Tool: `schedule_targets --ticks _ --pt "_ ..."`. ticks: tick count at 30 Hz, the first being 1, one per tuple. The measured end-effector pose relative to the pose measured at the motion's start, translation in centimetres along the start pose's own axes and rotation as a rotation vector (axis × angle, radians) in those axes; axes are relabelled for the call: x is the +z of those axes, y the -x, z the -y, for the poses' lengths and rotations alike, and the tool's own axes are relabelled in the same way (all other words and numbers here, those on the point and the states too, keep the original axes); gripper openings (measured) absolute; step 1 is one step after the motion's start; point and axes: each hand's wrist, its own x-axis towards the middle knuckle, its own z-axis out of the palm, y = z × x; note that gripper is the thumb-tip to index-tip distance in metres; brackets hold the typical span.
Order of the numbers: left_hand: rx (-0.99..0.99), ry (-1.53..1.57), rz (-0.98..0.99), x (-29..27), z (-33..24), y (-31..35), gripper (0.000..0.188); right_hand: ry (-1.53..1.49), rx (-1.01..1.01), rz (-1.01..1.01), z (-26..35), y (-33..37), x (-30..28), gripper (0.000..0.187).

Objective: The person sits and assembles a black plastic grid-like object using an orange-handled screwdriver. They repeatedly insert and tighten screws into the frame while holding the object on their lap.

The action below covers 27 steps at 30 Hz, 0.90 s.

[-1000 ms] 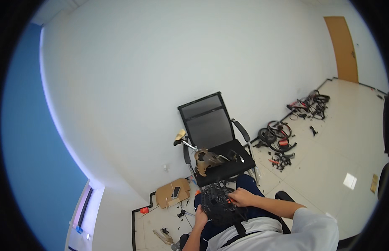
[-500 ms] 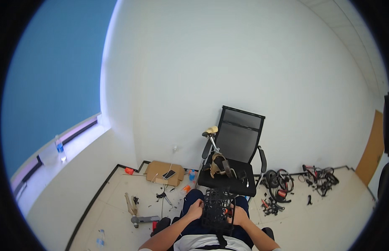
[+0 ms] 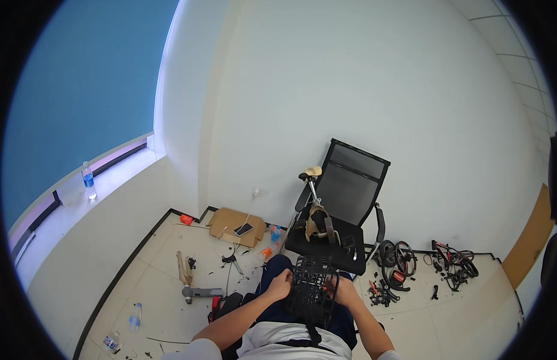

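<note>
Handling a black basket [image 3: 310, 297], hands [image 3: 282, 285] [image 3: 344, 291] sit right of labelled bottles [image 3: 89, 181] [image 3: 135, 318] [image 3: 111, 341].

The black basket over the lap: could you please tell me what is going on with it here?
A seated person has the basket over the lap. The left hand holds its left side; the right hand is at its right side, with its fingers partly hidden. In front stands a chair with a brown part on its seat. On the floor, a phone lies on cardboard to the left, and wheels are to the right.
</note>
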Motion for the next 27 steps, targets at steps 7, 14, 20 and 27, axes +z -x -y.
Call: schedule_targets --ticks 7,14,20,27 --pt "0.054 0.016 -0.005 0.2 0.6 -0.2 0.019 0.133 0.238 0.175 0.5 -1.3 -0.6 0.027" --pt "0.057 -0.018 -0.013 -0.1 -0.1 0.2 0.019 0.004 0.178 0.283 -0.1 -1.4 -1.5 0.028" --pt "0.063 -0.005 -0.013 -0.1 -0.3 0.3 0.018 -0.125 -0.003 0.313 -1.2 -0.6 -1.7 0.023" --pt "0.014 -0.006 -0.002 -0.2 -0.1 0.4 0.020 0.091 0.042 0.228 0.4 -1.4 -2.5 0.028"
